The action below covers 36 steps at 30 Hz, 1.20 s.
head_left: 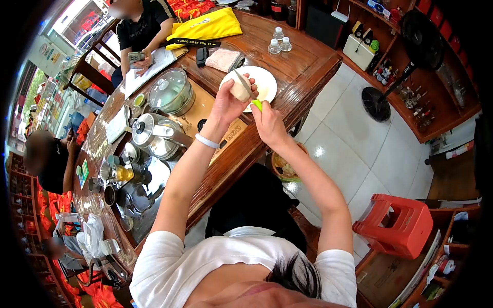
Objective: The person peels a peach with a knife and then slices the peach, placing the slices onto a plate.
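My left hand [228,102], with a pale bracelet on its wrist, is closed around a pale, round, peeled-looking fruit or vegetable [239,93]; its exact kind I cannot make out. My right hand [270,124] grips a knife by its bright green handle [257,105]. The knife's blade [243,81] lies against the round piece, pointing up and away from me. Just beyond both hands, a white plate [266,81] rests on the wooden table [303,61], partly hidden by them.
A glass pot [171,91] and a steel kettle [154,134] stand left of my hands, with tea ware around them. Small bottles [278,41] stand at the back. Below the table edge is a bin [284,167]. Two people sit across; a red stool [393,226] is right.
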### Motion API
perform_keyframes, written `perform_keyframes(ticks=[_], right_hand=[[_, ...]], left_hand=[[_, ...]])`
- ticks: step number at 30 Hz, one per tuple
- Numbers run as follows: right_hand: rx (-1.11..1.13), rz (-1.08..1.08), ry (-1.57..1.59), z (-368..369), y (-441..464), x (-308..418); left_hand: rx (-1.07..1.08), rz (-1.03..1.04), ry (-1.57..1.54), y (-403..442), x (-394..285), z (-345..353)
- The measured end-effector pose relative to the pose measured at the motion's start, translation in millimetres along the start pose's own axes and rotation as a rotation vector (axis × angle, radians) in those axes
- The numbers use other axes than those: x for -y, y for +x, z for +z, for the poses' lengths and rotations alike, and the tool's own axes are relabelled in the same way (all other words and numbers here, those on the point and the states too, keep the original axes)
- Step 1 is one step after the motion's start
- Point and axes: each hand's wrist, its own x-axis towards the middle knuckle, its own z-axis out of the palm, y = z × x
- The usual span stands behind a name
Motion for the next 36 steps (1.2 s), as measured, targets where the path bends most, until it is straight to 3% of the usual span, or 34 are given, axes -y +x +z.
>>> perform_keyframes(ticks=[9,15,17,22,24,27,31,33,35,36], right_hand=[[-0.046,0.000,-0.100,15.9,-22.3,1.3],[0.002,0.022,-0.100,20.0,-26.0,-7.2],[0.105,0.004,-0.080,20.0,-25.5,-4.9],[0.132,0.033,-0.027,33.9,-26.5,4.5],[0.093,-0.006,0.076,41.0,-28.2,3.0],[0.130,0.025,0.122,39.3,-31.7,6.6],[0.161,0.062,0.187,39.2,-31.9,14.1],[0.143,0.060,0.242,51.5,-33.3,8.2],[0.130,0.060,0.297,58.9,-38.1,1.1],[0.246,0.298,0.454,54.4,-39.5,7.7]], left_hand=[[0.079,0.039,0.057,-22.2,7.1,16.5],[0.060,0.041,0.517,-26.8,-2.3,6.5],[0.037,0.025,0.455,-34.3,-3.9,0.6],[0.058,-0.007,0.102,-41.3,-0.3,1.6],[0.014,0.001,0.116,-46.1,-3.0,3.5],[-0.103,0.001,0.697,-52.4,-12.2,8.9],[-0.107,0.005,0.627,-53.0,-11.3,0.3],[-0.043,-0.065,0.344,-50.4,-9.1,-4.9],[-0.015,-0.096,0.315,-49.8,-8.6,-8.3],[0.013,-0.129,0.287,-50.5,-8.7,-9.7]])
